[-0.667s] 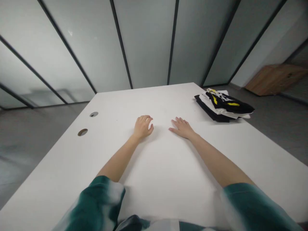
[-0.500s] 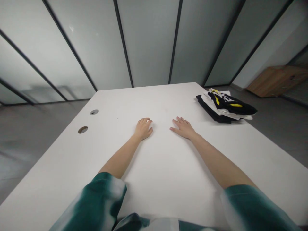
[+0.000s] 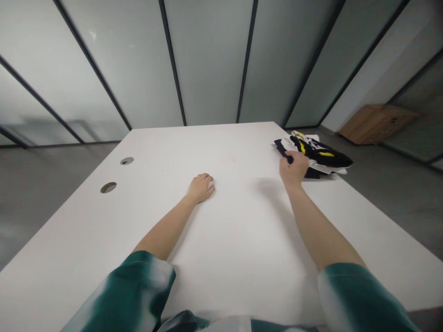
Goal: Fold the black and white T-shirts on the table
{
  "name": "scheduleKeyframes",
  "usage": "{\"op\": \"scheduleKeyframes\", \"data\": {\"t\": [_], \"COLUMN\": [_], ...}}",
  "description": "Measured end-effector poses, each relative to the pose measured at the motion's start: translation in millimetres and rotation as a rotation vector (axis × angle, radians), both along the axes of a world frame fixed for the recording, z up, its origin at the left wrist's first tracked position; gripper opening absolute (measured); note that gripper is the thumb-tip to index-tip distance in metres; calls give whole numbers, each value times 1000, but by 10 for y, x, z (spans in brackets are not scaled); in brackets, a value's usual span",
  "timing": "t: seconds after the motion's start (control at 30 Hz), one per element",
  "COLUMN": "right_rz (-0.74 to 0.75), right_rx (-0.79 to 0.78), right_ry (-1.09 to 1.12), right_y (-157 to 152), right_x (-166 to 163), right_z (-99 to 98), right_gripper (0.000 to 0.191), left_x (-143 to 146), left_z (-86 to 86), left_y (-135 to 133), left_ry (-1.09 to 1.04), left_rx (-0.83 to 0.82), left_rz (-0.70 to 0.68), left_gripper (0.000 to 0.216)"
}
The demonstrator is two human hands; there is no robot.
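R hand (image 3: 294,168) is at the near-L edge of the clothes stack (image 3: 327,159), fingers curled narrow round a bit of black cloth; can't tell which layer, or how many, it's got. Stack lies just beyond & to the R of that hand, on the white table (image 3: 221,240). L hand (image 3: 200,188) rests well to the L of it, fingers loosely bent, holding nothing.

To grip well, I'd say: thumb above, fingers under, pinch kept level so the folds don't slip & upper pcs don't slide; L hand is free to steady.

Count: 2 hands; 1 stack, min. 3 layers (black w/ yellow & white print on top, white mid, black bottom; exact no. unclear); 1 table w/ 2 round holes, nearer hole (image 3: 108,187) & farther hole (image 3: 127,161), both L of L hand; 1 wooden cabinet (image 3: 377,123), well beyond R hand, to its R.
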State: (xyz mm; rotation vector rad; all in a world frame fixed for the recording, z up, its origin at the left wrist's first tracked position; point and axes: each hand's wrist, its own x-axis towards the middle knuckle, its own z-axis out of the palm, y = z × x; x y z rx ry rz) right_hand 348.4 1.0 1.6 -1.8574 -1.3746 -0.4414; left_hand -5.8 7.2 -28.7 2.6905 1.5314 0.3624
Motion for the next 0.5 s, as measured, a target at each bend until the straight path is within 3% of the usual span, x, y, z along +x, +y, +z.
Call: {"op": "scheduleKeyframes", "data": {"t": [0.13, 0.2, 0.27, 0.37, 0.43, 0.5], "right_rz": [-208, -250, -274, -307, -361, -391], "right_rx": [110, 29, -164, -452, -471, -363], "right_ry": [-27, -31, 14, 116, 144, 138], "right_y": [4, 31, 82, 166, 196, 189], "right_x": [468, 637, 765, 879, 875, 760], "right_z": [282, 353, 404, 502, 587, 659], "right_gripper": [45, 52, 57, 44, 35, 36], "left_x": [11, 19, 24, 25, 22, 19], "left_z": [20, 33, 41, 43, 39, 34], "left_y": [-11, -17, -20, -20, -18, -15], "left_ry": [-2, 2, 3, 2, 3, 3], "left_rx": [1, -3, -6, -2, -1, 0], "left_rz": [11, 17, 15, 12, 12, 16], "left_gripper": [33, 32, 32, 32, 32, 32]}}
